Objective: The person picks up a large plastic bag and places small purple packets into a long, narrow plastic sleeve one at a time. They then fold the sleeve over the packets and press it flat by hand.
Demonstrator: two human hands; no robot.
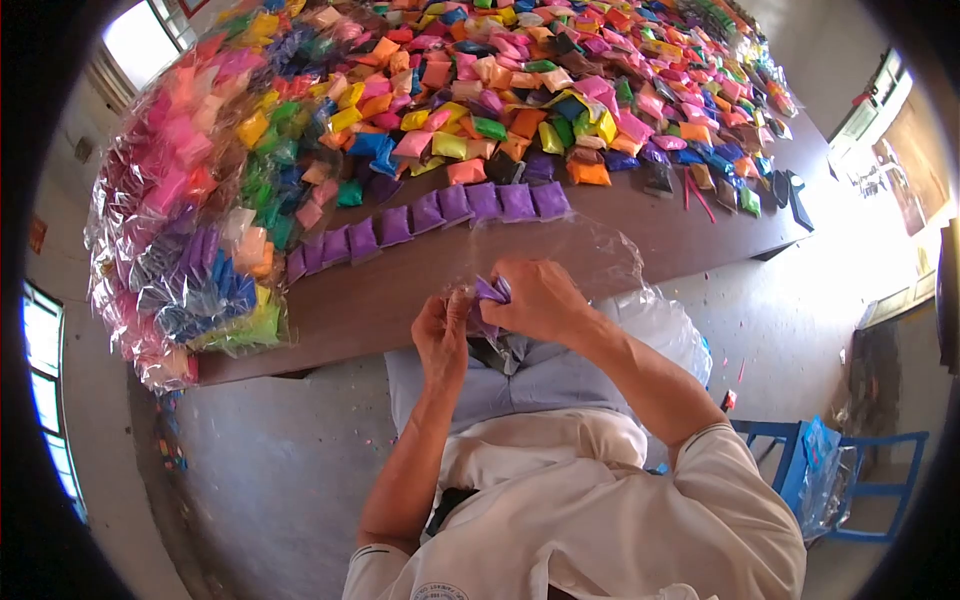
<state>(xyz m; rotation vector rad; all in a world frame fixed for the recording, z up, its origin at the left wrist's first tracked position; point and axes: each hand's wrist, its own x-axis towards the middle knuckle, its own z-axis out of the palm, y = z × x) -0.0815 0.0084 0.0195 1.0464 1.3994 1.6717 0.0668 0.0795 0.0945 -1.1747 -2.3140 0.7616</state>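
Note:
My right hand (541,302) has its fingers closed on a small purple packet (488,293), just off the table's near edge and above my lap. Close by on the left, my left hand (440,332) is pinched shut at the packet's side; whatever lies between its fingertips is too small to make out. Thin clear plastic (610,245) spreads behind and right of my hands, over the table edge. Beyond them, several purple packets (427,211) lie side by side in a slightly curved row on the brown table (345,290).
A large heap of colourful packets (480,90) covers the far part of the table. Clear bags full of packets (170,200) stand at the left. Red sticks (700,195) lie near the right edge. A blue chair (800,470) stands on the floor at right.

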